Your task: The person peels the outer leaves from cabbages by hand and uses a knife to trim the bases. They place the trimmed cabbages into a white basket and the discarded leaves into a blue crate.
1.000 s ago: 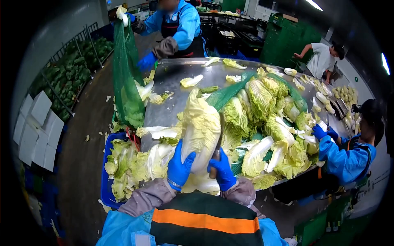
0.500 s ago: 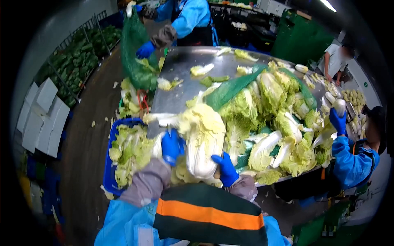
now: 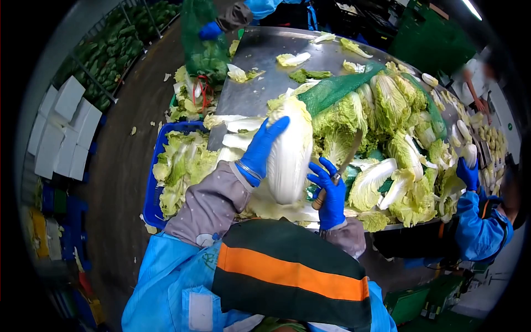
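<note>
A pale napa cabbage (image 3: 289, 160) stands nearly upright in front of me at the table's near edge, its white base downward. My left hand (image 3: 261, 150), in a blue glove, grips its left side, fingers reaching up along it. To the right of the cabbage, my right hand (image 3: 331, 193), also gloved in blue, is closed around the wooden handle of a knife (image 3: 349, 152), whose curved blade points up and away. Loose white-ribbed leaves (image 3: 238, 123) lie left of the cabbage, beyond my left hand.
Cabbages and leaves (image 3: 387, 105) heap on the metal table (image 3: 260, 50) around a green net (image 3: 337, 91). A blue crate (image 3: 152, 193) of leaves stands at left. One co-worker's hand (image 3: 210, 31) is by a net sack (image 3: 202, 52); another person (image 3: 481, 227) works at right.
The cabbage has lost its loose outer leaves and is raised more upright. My left hand has shifted onto its side. My right hand has come off its base, and the knife now shows.
</note>
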The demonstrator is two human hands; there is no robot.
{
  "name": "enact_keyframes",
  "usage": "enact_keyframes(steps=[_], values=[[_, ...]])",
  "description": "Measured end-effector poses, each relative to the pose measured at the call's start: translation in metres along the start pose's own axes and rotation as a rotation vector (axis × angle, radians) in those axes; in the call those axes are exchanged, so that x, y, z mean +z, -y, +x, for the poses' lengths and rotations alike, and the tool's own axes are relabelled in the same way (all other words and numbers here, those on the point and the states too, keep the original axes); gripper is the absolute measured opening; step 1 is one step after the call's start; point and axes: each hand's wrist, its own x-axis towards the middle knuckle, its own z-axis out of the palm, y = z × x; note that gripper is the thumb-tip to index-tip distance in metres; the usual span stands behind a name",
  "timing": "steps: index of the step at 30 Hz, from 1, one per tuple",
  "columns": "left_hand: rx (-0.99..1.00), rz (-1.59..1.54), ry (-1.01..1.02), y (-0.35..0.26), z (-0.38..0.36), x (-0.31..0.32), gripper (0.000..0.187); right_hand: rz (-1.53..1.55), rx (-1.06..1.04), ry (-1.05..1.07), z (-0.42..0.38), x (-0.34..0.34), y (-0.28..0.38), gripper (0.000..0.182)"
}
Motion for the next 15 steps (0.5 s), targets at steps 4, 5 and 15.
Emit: enact_keyframes(steps=[4,5,15], values=[[-0.051,-0.209,0.013,0.018,0.008,0.001,0.051,0.581,0.388,0.181,0.002,-0.025,-0.054,0.069],[0.06,-0.163,0.018,0.018,0.009,0.0,0.051,0.542,0.367,0.221,-0.001,-0.025,-0.054,0.071],[0.702,0.469,-0.11,-0.016,-0.032,0.001,0.056,0.469,0.204,0.177,0.001,-0.001,-0.041,0.05]])
